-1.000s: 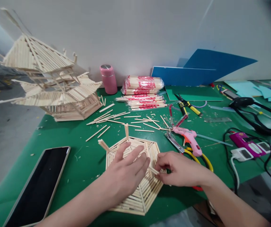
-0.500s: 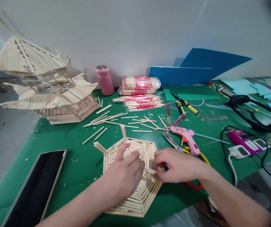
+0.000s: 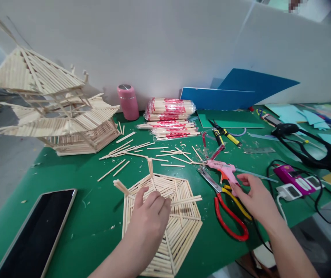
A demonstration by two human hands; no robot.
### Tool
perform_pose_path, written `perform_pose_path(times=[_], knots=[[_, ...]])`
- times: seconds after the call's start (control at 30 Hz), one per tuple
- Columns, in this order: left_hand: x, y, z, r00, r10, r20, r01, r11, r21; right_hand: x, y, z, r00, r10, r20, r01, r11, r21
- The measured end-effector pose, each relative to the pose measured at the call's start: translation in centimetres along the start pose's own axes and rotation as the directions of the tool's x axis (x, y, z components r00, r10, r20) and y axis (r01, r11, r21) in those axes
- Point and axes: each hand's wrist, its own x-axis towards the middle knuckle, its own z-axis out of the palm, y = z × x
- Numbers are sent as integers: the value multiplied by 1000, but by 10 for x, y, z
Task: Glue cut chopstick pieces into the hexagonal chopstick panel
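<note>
Stick panel (image 3: 183,227) beneath left hand (image 3: 147,221) — grip unclear; glue gun (image 3: 222,166) at right hand (image 3: 254,195) — fingers parted.

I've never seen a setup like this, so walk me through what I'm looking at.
There is no machine here, only a person's two bare hands. The view comes from one camera worn on the head, looking forward and down.

The left hand is over a panel of wooden sticks; a pair of sticks juts out beside its fingers, but its grip is hidden. The right hand is at the handle of a pink glue gun; whether it has closed on it is unclear.

Also on the green table are a phone, red-and-yellow-handled shears, wrapped stick bundles, a pink flask and a stick-built model.
</note>
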Motion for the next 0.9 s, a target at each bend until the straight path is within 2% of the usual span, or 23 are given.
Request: perform_pose_path(times=[0.13,0.37,0.5,0.57,0.6,0.63,0.7,0.8,0.9], knots=[[4,0,3,1000,-12,-28,13,999,32,-2,1,5,998,57,33,-57,998,2],[-1,-7,5,997,-47,-66,49,998,42,17,-5,9,986,108,130,-101,993,-55],[-3,-9,5,993,-83,-79,86,996,30,15,2,9,986,125,111,-123,992,-25],[-3,-10,4,993,-86,-81,88,996,20,7,0,4,987,138,77,-145,984,101],[-3,-10,3,993,-87,-78,89,996,16,1,-3,1,988,137,71,-149,963,226],[-2,-10,3,993,-89,-72,90,996,12,-5,-8,-3,987,129,98,-156,920,361],[-2,-10,2,993,-98,-63,98,995,11,-17,-22,-12,985,79,152,-146,852,503],[-2,-11,1,993,-104,-54,105,994,19,-34,-41,-24,984,44,172,-138,803,579],[-3,-12,1,994,-95,-59,97,995,29,-46,-45,-30,965,-48,259,-125,781,611]])
